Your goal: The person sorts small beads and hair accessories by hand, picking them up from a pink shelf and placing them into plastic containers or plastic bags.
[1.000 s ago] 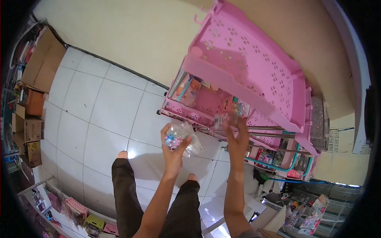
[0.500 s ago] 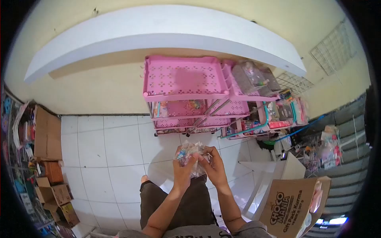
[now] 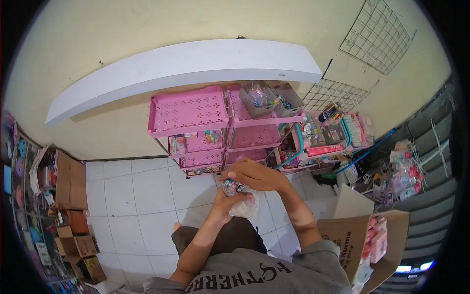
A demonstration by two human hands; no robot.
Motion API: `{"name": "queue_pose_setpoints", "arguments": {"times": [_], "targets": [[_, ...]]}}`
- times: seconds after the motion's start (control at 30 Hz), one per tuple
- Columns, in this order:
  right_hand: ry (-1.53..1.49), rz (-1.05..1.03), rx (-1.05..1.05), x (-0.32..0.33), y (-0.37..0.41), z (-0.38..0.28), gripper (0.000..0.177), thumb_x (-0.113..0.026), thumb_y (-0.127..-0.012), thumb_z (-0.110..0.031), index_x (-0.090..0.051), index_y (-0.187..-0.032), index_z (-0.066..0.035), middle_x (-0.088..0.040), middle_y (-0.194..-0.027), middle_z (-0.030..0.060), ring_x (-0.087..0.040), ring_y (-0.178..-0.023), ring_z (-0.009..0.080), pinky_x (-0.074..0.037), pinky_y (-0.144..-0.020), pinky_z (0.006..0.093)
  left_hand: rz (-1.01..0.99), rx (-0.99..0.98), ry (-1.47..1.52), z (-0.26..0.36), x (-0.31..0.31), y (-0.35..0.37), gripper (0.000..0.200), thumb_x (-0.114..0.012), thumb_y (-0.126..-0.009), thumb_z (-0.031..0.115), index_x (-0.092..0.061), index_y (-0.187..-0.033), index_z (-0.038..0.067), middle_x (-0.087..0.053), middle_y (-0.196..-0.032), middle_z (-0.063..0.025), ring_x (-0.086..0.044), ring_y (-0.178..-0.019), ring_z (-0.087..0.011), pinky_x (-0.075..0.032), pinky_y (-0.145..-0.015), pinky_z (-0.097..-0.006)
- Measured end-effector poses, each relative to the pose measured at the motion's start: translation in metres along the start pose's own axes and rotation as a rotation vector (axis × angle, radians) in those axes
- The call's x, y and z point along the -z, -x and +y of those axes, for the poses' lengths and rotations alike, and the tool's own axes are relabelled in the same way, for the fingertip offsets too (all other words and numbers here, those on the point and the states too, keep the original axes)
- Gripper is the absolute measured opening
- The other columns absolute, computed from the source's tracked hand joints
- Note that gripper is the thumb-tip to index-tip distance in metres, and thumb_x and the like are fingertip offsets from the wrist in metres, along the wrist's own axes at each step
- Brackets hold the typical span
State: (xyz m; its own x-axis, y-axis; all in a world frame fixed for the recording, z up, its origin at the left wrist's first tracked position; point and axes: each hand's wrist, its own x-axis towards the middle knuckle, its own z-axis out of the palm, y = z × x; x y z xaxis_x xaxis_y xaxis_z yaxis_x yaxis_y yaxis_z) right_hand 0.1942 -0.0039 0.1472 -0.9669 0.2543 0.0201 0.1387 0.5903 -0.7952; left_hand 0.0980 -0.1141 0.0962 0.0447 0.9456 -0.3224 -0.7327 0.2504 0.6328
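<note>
My left hand (image 3: 226,205) is closed around a clear plastic bag (image 3: 245,208) of small colourful items, held in front of my knees. The bag's lower part hangs crinkled below the fingers. Silvery and pink pieces show at its upper end beside my thumb. Just above that end, my right hand (image 3: 254,175) arches over with its fingers bent and close together. What its fingertips grip, if anything, is hidden.
Ahead stand pink rolling carts (image 3: 188,115), with grey baskets (image 3: 258,100) on one top tier. A white wall shelf (image 3: 196,66) juts out above. An open carton (image 3: 342,240) sits at my right; brown boxes (image 3: 71,179) line the left side.
My right hand has moved from the bag's side to over its upper end. My left hand keeps the bag. The view has turned rightward.
</note>
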Motion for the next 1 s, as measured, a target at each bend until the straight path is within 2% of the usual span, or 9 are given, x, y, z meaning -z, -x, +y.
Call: {"name": "queue_pose_setpoints", "arguments": {"times": [0.13, 0.2, 0.33, 0.4, 0.43, 0.5, 0.67, 0.83, 1.0], "targets": [[-0.098, 0.080, 0.011, 0.022, 0.019, 0.010, 0.033, -0.035, -0.086, -0.026, -0.055, -0.094, 0.000, -0.057, -0.087, 0.0121, -0.054, -0.083, 0.0217, -0.038, -0.076, 0.0333, 0.099, -0.094, 0.079, -0.007, -0.031, -0.005, 0.041, -0.058, -0.063, -0.005, -0.044, -0.101, 0.001, -0.053, -0.086, -0.0071, -0.054, -0.076, -0.0153, -0.046, -0.064, -0.0274], [-0.062, 0.183, -0.006, 0.026, 0.029, 0.016, 0.034, -0.037, -0.085, -0.026, -0.055, -0.086, 0.003, -0.057, -0.075, 0.0164, -0.054, -0.069, 0.0302, -0.041, -0.062, 0.0316, 0.216, -0.202, 0.071, -0.012, -0.044, -0.010, 0.040, -0.053, -0.066, -0.002, -0.043, -0.105, 0.004, -0.051, -0.086, -0.0065, -0.053, -0.077, -0.0157, -0.046, -0.064, -0.0272], [-0.127, 0.143, -0.078, 0.029, 0.047, 0.036, 0.031, -0.043, -0.083, -0.026, -0.052, -0.097, 0.001, -0.056, -0.086, 0.0154, -0.054, -0.080, 0.0273, -0.041, -0.070, 0.0301, 0.260, -0.262, 0.189, -0.032, -0.051, -0.030, 0.043, -0.056, -0.066, -0.003, -0.041, -0.106, 0.006, -0.049, -0.089, -0.0069, -0.051, -0.080, -0.0152, -0.044, -0.068, -0.0254], [-0.458, 0.420, -0.146, 0.020, 0.055, 0.053, 0.041, -0.052, -0.078, -0.022, -0.040, -0.114, -0.004, -0.046, -0.109, 0.0139, -0.046, -0.098, 0.0228, -0.038, -0.080, 0.0297, 0.352, -0.397, 0.122, -0.040, -0.058, -0.042, 0.035, -0.055, -0.068, 0.000, -0.043, -0.101, 0.005, -0.049, -0.086, -0.0055, -0.050, -0.077, -0.0134, -0.043, -0.068, -0.0250], [-0.460, 0.423, -0.149, 0.019, 0.061, 0.060, 0.041, -0.052, -0.078, -0.022, -0.040, -0.114, -0.004, -0.046, -0.109, 0.0139, -0.046, -0.098, 0.0228, -0.038, -0.080, 0.0297, 0.353, -0.393, 0.120, -0.044, -0.057, -0.048, 0.035, -0.055, -0.068, 0.000, -0.043, -0.101, 0.005, -0.049, -0.086, -0.0055, -0.050, -0.077, -0.0134, -0.043, -0.068, -0.0250], [-0.820, 0.304, -0.249, 0.017, 0.072, 0.072, 0.061, -0.058, -0.071, -0.004, -0.027, -0.124, -0.008, -0.032, -0.121, 0.0068, -0.033, -0.110, 0.0172, -0.030, -0.089, 0.0290, 0.386, -0.432, 0.016, -0.052, -0.050, -0.064, 0.027, -0.055, -0.070, 0.003, -0.046, -0.096, 0.004, -0.049, -0.083, -0.0043, -0.048, -0.075, -0.0113, -0.040, -0.065, -0.0234], [-0.988, 0.384, -0.330, 0.008, 0.078, 0.105, 0.068, -0.061, -0.066, 0.000, -0.027, -0.123, -0.004, -0.033, -0.119, 0.0092, -0.032, -0.110, 0.0174, -0.030, -0.089, 0.0281, 0.488, -0.507, -0.044, -0.071, -0.054, -0.102, 0.022, -0.055, -0.071, 0.005, -0.047, -0.091, 0.003, -0.048, -0.079, -0.0016, -0.045, -0.072, -0.0088, -0.036, -0.064, -0.0197], [-1.079, 0.632, -0.464, 0.027, 0.073, 0.124, 0.055, -0.063, -0.067, -0.004, -0.034, -0.115, -0.001, -0.040, -0.113, 0.0097, -0.039, -0.104, 0.0173, -0.032, -0.085, 0.0266, 0.677, -0.681, -0.165, -0.073, -0.068, -0.145, 0.022, -0.055, -0.072, 0.006, -0.045, -0.092, 0.002, -0.045, -0.077, -0.0005, -0.041, -0.071, -0.0084, -0.035, -0.064, -0.0201], [-1.211, 0.769, -0.431, 0.044, 0.053, 0.123, 0.048, -0.061, -0.069, -0.003, -0.038, -0.111, 0.000, -0.048, -0.101, 0.0069, -0.047, -0.093, 0.0134, -0.038, -0.079, 0.0242, 0.771, -0.746, -0.135, -0.058, -0.080, -0.187, 0.024, -0.055, -0.072, 0.006, -0.044, -0.094, 0.003, -0.045, -0.085, -0.0036, -0.042, -0.078, -0.0117, -0.034, -0.071, -0.0223]]}}
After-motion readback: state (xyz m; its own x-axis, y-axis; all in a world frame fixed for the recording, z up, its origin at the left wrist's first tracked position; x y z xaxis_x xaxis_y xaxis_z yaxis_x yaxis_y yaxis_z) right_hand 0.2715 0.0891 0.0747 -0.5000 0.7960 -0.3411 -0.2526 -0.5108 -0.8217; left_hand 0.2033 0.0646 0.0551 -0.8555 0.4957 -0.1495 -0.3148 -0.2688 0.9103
